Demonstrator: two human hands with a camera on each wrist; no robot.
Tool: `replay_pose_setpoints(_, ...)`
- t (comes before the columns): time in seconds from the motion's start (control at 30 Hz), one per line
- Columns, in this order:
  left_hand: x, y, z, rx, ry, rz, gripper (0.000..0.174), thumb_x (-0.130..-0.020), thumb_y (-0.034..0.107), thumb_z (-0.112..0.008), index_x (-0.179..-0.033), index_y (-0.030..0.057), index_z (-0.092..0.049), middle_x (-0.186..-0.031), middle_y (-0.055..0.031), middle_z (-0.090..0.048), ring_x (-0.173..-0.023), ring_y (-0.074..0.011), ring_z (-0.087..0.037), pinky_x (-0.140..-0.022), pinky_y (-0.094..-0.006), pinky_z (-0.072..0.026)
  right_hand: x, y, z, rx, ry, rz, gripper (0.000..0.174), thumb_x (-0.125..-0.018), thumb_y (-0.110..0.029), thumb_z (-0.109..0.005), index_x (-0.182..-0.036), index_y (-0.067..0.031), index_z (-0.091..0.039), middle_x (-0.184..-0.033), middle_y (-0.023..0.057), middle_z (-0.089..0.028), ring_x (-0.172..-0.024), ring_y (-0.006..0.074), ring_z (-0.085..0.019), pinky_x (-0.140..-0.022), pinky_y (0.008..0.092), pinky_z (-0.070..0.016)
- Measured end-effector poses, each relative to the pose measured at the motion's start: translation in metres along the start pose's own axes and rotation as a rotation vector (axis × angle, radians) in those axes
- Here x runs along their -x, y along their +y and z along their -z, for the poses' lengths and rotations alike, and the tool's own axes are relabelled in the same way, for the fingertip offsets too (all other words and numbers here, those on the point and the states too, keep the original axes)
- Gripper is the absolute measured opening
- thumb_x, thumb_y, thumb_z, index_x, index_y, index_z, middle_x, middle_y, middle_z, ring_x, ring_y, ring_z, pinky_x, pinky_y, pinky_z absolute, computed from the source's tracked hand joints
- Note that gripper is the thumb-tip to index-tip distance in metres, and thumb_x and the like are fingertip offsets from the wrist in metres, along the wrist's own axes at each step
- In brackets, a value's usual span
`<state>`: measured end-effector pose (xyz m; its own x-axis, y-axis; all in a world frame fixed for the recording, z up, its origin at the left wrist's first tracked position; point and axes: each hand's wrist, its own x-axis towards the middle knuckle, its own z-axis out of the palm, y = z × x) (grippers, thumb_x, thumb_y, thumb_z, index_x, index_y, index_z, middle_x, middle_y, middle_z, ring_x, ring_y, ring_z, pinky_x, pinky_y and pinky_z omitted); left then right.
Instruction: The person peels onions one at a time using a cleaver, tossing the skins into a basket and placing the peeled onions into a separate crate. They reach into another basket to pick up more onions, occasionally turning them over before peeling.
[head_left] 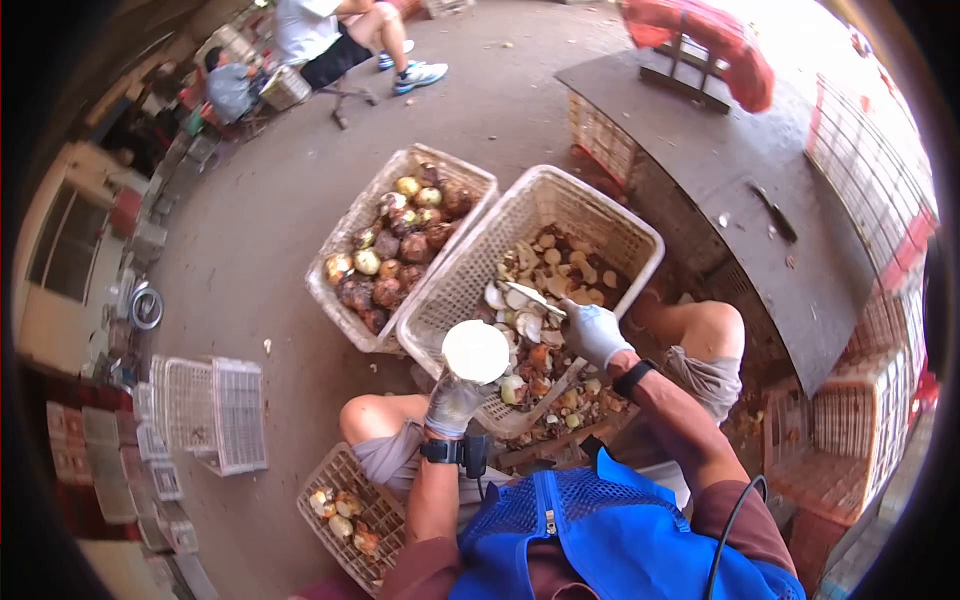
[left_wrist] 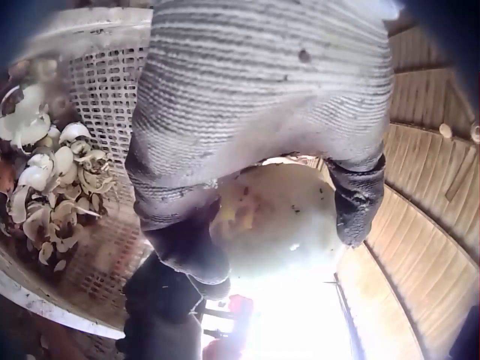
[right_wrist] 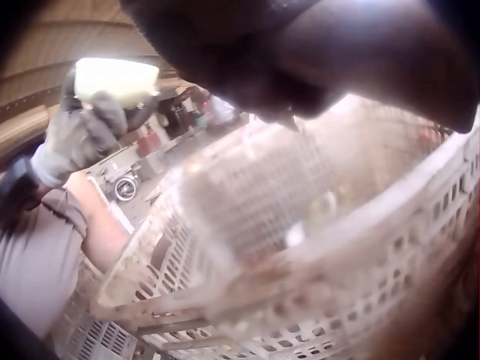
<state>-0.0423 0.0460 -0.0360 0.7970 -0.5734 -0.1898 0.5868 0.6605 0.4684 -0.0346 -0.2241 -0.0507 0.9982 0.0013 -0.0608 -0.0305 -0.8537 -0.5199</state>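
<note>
A large round vegetable with a flat white face (head_left: 476, 351) is held by my gloved left hand (head_left: 455, 402), above the near edge of the middle basket (head_left: 425, 318). In the left wrist view the fingers of the left hand (left_wrist: 262, 97) curl round the sides of the pale vegetable (left_wrist: 277, 214). Over the same basket, my gloved right hand (head_left: 595, 333) grips a knife (head_left: 535, 299), its blade pointing left above white peelings (head_left: 530, 325). The right hand (right_wrist: 262, 52) looks dark in the right wrist view, its fingers hard to make out. Knife and vegetable are apart.
A second basket (head_left: 325, 270) of brown and yellowish bulbs adjoins on the left. A smaller basket (head_left: 325, 482) with several pieces stands by the left leg. On the right is a grey table (head_left: 735, 170) bearing another knife (head_left: 775, 213). Two people sit at the upper left.
</note>
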Motion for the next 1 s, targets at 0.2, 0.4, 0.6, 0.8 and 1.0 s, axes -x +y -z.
replay_pose_setpoints(0.2,0.045,0.031,0.001,0.041,0.003,-0.239,0.090,-0.077,0.033,-0.075,-0.148,0.0074,-0.025,-0.148,-0.0150,-0.036,-0.133,-0.0344,-0.040,-0.109,-0.0514,-0.0366,-0.034,0.026,-0.059,-0.978,-0.388,-0.362,0.015,-0.082,-0.015,-0.061,-0.093,-0.0060,-0.065,-0.059,0.0022,-0.056,-0.047,0.0126,-0.053,-0.043,0.0313,-0.0425)
replay_pose_setpoints(0.4,0.170,0.112,-0.017,0.020,0.025,-0.643,0.066,-0.085,0.024,-0.070,-0.139,0.0031,-0.038,-0.133,-0.0139,-0.054,-0.119,-0.0304,-0.054,-0.100,-0.0465,-0.0470,-0.043,-0.003,-0.077,-0.832,-0.250,-0.227,0.021,-0.083,-0.015,-0.058,-0.103,-0.0088,-0.057,-0.061,-0.0012,-0.051,-0.043,0.0099,-0.045,-0.039,0.0269,-0.0358)
replay_pose_setpoints(0.6,0.420,0.143,-0.049,-0.189,0.515,-1.353,0.052,-0.085,0.037,-0.067,-0.125,0.0069,-0.055,-0.122,-0.0112,-0.062,-0.105,-0.0267,-0.060,-0.082,-0.0405,-0.0527,-0.040,-0.018,-0.085,-0.950,-0.231,-0.173,0.019,-0.086,-0.014,-0.053,-0.105,-0.0115,-0.056,-0.062,-0.0030,-0.047,-0.042,0.0095,-0.044,-0.036,0.0261,-0.0351)
replay_pose_setpoints(0.8,0.645,0.098,-0.109,-0.408,1.150,-1.992,0.041,-0.081,0.037,-0.073,-0.106,0.0079,-0.059,-0.097,-0.0082,-0.066,-0.085,-0.0222,-0.065,-0.070,-0.0337,-0.0556,-0.038,-0.015,-0.084,-1.065,-0.284,-0.202,0.016,-0.086,-0.017,-0.055,-0.100,-0.0104,-0.055,-0.057,-0.0035,-0.043,-0.039,0.0094,-0.039,-0.034,0.0254,-0.0309)
replay_pose_setpoints(1.0,0.746,0.052,-0.168,-0.527,1.869,-2.110,0.057,-0.075,0.030,-0.080,-0.119,0.0135,-0.049,-0.091,-0.0068,-0.062,-0.068,-0.0193,-0.060,-0.054,-0.0312,-0.0489,-0.051,0.009,-0.103,-1.068,-0.260,-0.239,0.012,-0.086,-0.013,-0.052,-0.097,-0.0101,-0.054,-0.055,-0.0037,-0.041,-0.037,0.0091,-0.039,-0.033,0.0258,-0.0307)
